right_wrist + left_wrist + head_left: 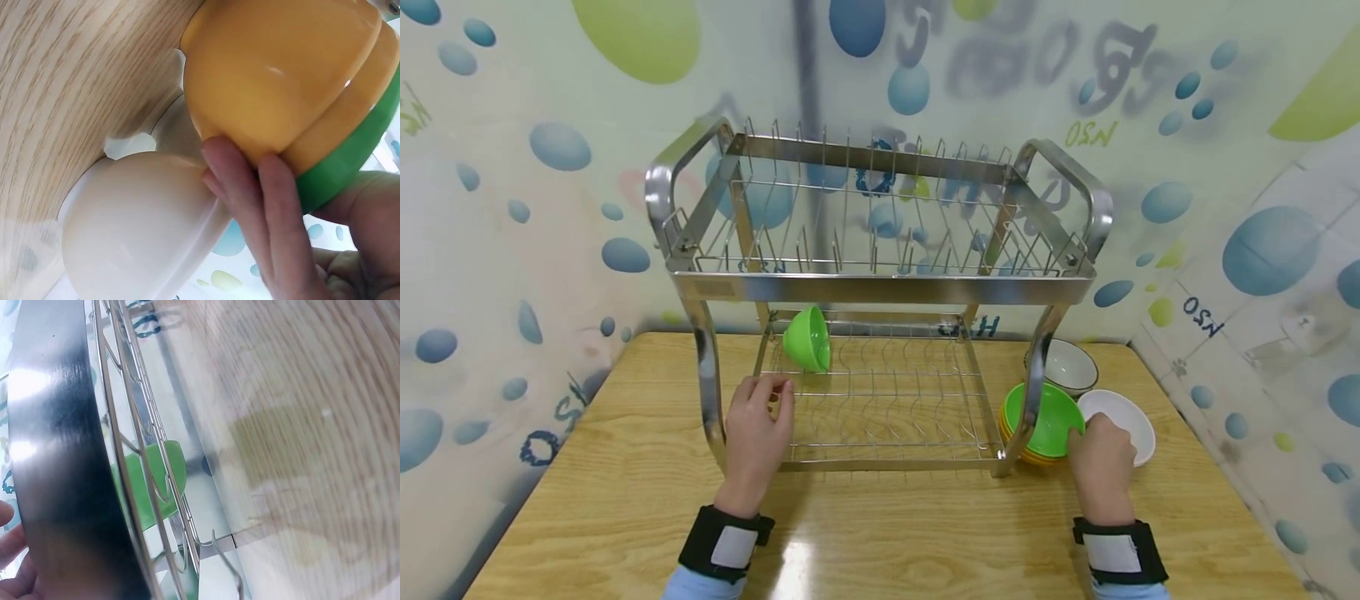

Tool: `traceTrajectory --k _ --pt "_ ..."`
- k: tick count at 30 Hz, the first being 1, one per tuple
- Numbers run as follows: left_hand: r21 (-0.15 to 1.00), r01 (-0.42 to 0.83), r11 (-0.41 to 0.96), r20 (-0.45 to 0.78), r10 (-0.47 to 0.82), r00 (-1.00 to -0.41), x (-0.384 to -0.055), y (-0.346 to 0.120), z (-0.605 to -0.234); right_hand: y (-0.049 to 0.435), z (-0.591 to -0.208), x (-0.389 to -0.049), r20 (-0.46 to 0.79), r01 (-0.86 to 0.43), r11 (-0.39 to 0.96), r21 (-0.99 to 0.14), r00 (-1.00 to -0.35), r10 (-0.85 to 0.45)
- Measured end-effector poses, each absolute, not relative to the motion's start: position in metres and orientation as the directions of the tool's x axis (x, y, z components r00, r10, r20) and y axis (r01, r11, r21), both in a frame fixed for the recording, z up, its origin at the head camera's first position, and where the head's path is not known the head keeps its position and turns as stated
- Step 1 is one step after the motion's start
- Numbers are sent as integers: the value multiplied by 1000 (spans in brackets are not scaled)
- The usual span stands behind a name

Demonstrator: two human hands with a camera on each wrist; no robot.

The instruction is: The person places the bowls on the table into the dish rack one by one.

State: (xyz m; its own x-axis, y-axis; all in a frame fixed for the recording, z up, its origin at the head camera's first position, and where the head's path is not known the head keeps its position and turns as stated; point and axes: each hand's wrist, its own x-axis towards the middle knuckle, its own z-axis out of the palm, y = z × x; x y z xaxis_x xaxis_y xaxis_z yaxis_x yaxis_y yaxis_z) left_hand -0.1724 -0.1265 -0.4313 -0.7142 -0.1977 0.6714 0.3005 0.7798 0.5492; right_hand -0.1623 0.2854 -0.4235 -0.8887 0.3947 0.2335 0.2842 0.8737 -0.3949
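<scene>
On the lower tier of the metal dish rack (880,289), a green bowl (807,339) stands tipped on its side among the wires at the back left. Just in front of it is my left hand (760,433), fingers loosely bent with nothing in them. The left wrist view shows the rack's metal rail (56,456) close up, with fingertips (12,544) beyond it. My right hand (1101,467) pinches the rim of another green bowl (1052,417), which tops a stack of orange bowls (275,75). Its fingers (240,187) press along the stack's outer side, and the thumb lies over the green rim.
Right of the stack sits a white bowl (1123,417), close beside my right hand. Behind it stands a white bowl with a dark rim (1070,367). The rack's right front leg (1037,383) rises beside the stack. A patterned wall (880,100) backs the wooden table (925,533).
</scene>
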Motion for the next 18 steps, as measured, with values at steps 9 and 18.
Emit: traceTrajectory --k 9,18 --pt "540 305 785 678 -190 -710 -172 -128 -432 280 -423 -164 243 281 872 -401 -885 397" --pt "541 302 785 671 -187 -717 -171 -126 -430 274 -421 -162 285 292 880 -374 -867 409"
